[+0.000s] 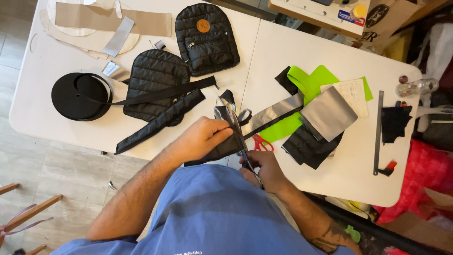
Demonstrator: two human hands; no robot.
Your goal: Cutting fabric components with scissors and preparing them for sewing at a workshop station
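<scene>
Both hands meet mid-table: left hand [203, 137] fingers pinching the black fabric piece [225, 141], right hand [266, 167] fingers curled around scissors [238, 137].

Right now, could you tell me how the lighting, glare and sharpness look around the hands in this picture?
Head view: soft, even light with only faint shadows on the white table; a mild sheen on the silver-grey fabric and the quilted black panels; the left hand is sharp, while the right hand and the scissors look slightly soft; the table edges bow a little from the wide lens.
</scene>
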